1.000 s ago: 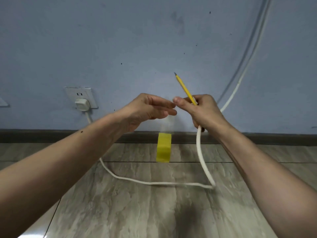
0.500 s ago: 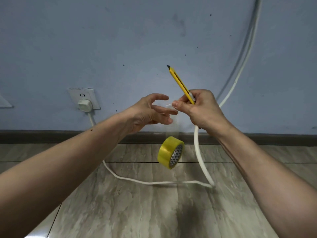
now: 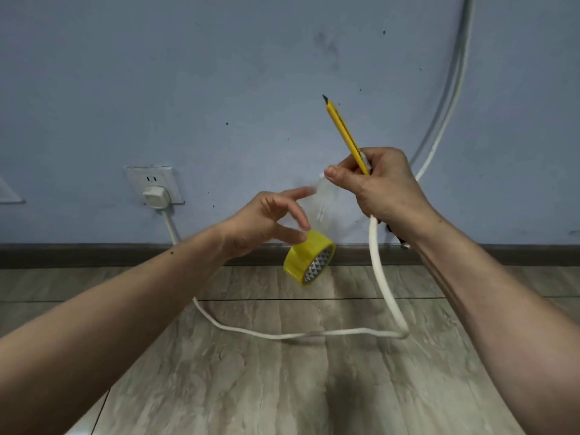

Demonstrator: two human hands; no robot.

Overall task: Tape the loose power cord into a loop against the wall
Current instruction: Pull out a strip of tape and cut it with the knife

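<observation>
Our right hand (image 3: 381, 186) grips three things at once: the thick white power cord (image 3: 381, 271), a slim yellow utility knife (image 3: 343, 133) whose dark tip points up and to the left, and, pinched under the thumb, the free end of a clear strip of tape (image 3: 323, 202). The strip hangs down and slightly left to the yellow roll of tape (image 3: 306, 262), which dangles in the air just below our left hand (image 3: 266, 221). That hand's fingers are spread and loosely bent, the forefinger reaching toward the strip's upper end; we cannot tell whether any finger touches the roll. The cord drops from the right fist to the grey wood-look floor (image 3: 282, 387), bends sharply, and runs left along the boards to the white plug (image 3: 155, 196) in the wall socket (image 3: 153, 182); above the fist it climbs the pale blue wall (image 3: 219, 73) to the right. We judge the left hand, nearer the strip, must steady it before the blade cuts
</observation>
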